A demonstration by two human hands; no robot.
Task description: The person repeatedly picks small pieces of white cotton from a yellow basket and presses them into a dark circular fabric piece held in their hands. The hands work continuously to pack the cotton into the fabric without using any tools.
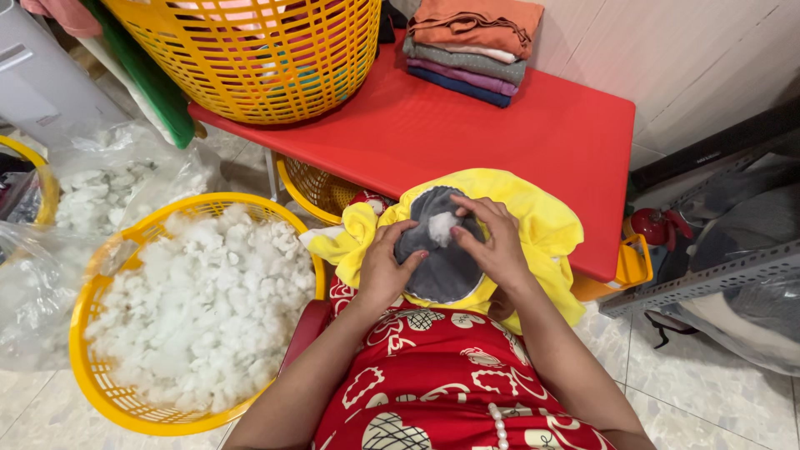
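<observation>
Both hands — left hand (385, 267), right hand (493, 242) — pinch the grey opening of a yellow plush cover (542, 221), a white stuffing tuft (440, 225) between the fingertips, against the red desk (500, 133) edge. Soft, light, floppy — best gripped at the opening's rim.

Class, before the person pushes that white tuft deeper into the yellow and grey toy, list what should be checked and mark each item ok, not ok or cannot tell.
1. Left hand grips the toy: ok.
2. Right hand on the grey patch: ok.
3. Tuft sits at the opening: ok.
4. Stuffing basket within reach and full: ok.
5. Room left inside the toy: cannot tell.
6. Red table has free space: ok.
</observation>
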